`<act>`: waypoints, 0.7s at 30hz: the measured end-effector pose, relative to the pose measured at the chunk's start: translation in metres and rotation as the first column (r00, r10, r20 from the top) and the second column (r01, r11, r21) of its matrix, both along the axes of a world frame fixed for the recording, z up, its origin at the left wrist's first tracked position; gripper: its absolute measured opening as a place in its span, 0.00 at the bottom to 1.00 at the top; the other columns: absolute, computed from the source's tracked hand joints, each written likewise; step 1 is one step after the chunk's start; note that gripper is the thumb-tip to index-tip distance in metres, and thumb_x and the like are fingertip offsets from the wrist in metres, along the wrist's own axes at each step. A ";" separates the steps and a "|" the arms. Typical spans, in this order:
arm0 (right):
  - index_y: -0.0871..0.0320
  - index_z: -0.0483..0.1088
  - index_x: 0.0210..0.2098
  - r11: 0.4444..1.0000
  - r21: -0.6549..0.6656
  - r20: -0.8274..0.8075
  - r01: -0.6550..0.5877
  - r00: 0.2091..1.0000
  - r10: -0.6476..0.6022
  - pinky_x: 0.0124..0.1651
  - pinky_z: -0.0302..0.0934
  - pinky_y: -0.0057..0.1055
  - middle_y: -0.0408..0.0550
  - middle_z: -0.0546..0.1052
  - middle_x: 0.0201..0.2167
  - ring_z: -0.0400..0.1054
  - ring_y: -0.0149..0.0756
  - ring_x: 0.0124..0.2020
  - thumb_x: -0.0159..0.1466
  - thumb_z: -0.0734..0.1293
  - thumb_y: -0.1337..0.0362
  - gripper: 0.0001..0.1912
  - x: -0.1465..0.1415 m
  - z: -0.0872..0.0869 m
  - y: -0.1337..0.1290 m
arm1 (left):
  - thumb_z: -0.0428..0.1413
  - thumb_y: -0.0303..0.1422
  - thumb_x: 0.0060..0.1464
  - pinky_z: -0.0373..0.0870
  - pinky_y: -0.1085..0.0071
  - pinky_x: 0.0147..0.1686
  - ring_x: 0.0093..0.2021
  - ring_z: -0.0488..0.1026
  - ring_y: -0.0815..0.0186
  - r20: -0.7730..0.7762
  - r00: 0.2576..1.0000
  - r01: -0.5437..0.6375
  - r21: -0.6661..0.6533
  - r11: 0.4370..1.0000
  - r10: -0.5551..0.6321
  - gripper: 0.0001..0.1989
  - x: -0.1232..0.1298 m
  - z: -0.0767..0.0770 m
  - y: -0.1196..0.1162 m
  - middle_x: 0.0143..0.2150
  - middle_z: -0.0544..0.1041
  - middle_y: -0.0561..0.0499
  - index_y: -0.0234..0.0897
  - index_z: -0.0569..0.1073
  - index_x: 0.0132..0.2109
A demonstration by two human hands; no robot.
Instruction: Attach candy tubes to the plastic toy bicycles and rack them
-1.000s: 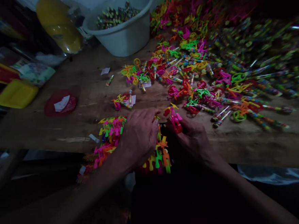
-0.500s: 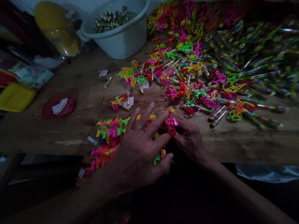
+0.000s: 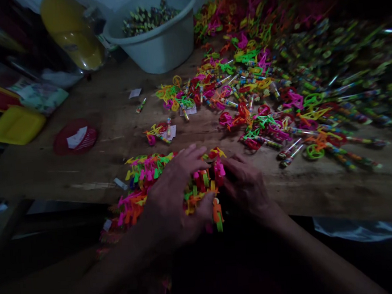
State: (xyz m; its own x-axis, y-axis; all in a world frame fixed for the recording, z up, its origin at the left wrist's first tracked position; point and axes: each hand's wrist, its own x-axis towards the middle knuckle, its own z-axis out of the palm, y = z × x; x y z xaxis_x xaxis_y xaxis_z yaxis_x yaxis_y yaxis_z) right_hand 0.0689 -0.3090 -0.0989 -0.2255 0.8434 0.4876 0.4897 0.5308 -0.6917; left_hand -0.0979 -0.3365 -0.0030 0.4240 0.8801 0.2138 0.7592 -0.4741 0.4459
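Small bright plastic toys, some shaped like little bicycles, stand packed in a row at the table's front edge. My left hand lies over this row, its fingers stretched out and its thumb apart, with several toys showing between them. At the row's right end my right hand is closed, its fingertips at a pink toy. Beneath that toy an orange and green one hangs past the edge. Dim light hides the right fingertips in part.
Loose toys and candy-filled tubes spread over the table's right side, heaped higher at the back. A pale tub of tubes stands behind. On the left are a red basket with paper, a yellow tray and paper slips.
My left hand has drawn back leftward, its fingers less spread, uncovering toys at the row's right end. The pink toy by my right hand sits slightly lower and further left.
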 end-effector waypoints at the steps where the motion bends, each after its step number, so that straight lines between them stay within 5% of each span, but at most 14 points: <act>1: 0.57 0.70 0.39 1.000 -0.002 0.006 0.008 1.000 -0.008 0.37 0.64 0.34 0.48 0.76 0.32 0.68 0.37 0.34 0.62 0.61 0.69 0.08 0.000 0.000 0.000 | 0.49 0.27 0.54 0.61 0.59 0.59 0.61 0.59 0.61 0.032 0.999 -0.042 -0.034 0.999 0.043 0.18 -0.001 0.002 0.000 0.60 0.64 0.45 0.37 0.61 0.53; 8: 0.58 0.69 0.36 1.000 -0.014 0.093 -0.012 0.996 0.013 0.35 0.59 0.31 0.46 0.73 0.27 0.61 0.34 0.29 0.63 0.59 0.69 0.07 -0.005 0.002 0.000 | 0.45 0.26 0.56 0.54 0.56 0.62 0.64 0.54 0.59 -0.092 0.991 -0.086 0.094 0.992 0.095 0.20 0.000 0.010 0.023 0.61 0.63 0.50 0.37 0.62 0.55; 14: 0.58 0.67 0.29 1.000 -0.013 0.182 0.022 0.983 -0.019 0.34 0.55 0.32 0.46 0.68 0.23 0.59 0.36 0.30 0.64 0.57 0.68 0.10 -0.007 -0.005 -0.003 | 0.42 0.32 0.60 0.59 0.58 0.57 0.57 0.63 0.60 -0.188 0.978 0.076 -0.105 0.992 -0.095 0.22 0.007 -0.002 0.041 0.58 0.67 0.46 0.32 0.59 0.60; 21: 0.59 0.68 0.35 0.999 -0.038 0.168 0.002 0.986 0.005 0.36 0.59 0.35 0.49 0.71 0.28 0.61 0.38 0.32 0.64 0.57 0.68 0.08 -0.010 -0.007 -0.006 | 0.47 0.35 0.56 0.61 0.55 0.51 0.50 0.67 0.55 -0.242 0.966 0.088 -0.035 0.996 -0.094 0.20 0.010 -0.011 0.042 0.51 0.72 0.43 0.31 0.67 0.53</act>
